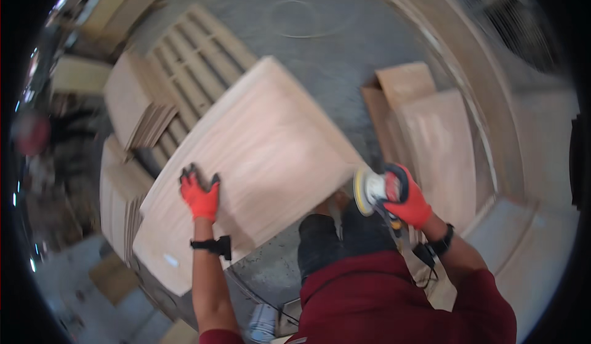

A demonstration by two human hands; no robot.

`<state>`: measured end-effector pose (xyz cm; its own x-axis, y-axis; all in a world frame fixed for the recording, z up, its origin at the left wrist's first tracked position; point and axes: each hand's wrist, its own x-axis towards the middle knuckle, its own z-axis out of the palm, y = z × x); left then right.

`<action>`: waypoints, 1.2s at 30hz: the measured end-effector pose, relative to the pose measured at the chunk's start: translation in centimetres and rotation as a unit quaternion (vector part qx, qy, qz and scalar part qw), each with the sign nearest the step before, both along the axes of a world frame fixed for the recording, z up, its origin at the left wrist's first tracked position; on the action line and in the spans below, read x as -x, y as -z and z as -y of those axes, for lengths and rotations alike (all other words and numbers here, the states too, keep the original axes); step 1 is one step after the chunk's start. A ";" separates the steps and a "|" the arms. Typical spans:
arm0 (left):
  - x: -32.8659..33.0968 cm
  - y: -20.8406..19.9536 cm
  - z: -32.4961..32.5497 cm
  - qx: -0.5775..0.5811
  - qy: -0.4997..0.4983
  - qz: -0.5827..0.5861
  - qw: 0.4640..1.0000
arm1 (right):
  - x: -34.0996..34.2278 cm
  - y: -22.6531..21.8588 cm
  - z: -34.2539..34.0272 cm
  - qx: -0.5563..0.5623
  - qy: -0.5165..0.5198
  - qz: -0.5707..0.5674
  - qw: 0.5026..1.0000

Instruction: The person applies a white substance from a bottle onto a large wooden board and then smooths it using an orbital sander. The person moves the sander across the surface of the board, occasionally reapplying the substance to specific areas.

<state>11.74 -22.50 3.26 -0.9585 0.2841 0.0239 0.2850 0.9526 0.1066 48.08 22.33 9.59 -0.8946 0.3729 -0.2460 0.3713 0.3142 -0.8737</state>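
Observation:
A pale wooden panel (pixel 271 141) lies in front of me, with a second sheet edge showing under its left side. My left hand (pixel 200 196), in a red glove with dark fingertips, rests on it with the fingers spread. In my right hand (pixel 411 205), gloved the same way, is a random orbital sander (pixel 374 188) with a white and red body. Its yellow-edged pad is tipped up on its side, facing left, beside the panel's right corner. Whether the pad touches that corner I cannot tell.
Beyond the panel lies a slatted wooden pallet (pixel 197 51). Stacks of wooden sheets (pixel 126 101) stand at the left. An open cardboard box (pixel 406 82) and another panel (pixel 440 141) are at the right. A white bucket (pixel 263 322) sits near my legs. A blurred person (pixel 34 131) is far left.

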 end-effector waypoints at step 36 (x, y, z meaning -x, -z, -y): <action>9.3 3.8 7.0 0.053 0.280 0.046 0.957 | -6.1 13.9 15.0 0.345 0.507 -0.187 0.768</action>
<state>2.41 -29.52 -0.57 -0.6519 0.7501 -0.1112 0.7481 0.6601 0.0676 54.18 7.37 -4.30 -0.2866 0.8210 -0.4937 -0.1980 -0.5550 -0.8079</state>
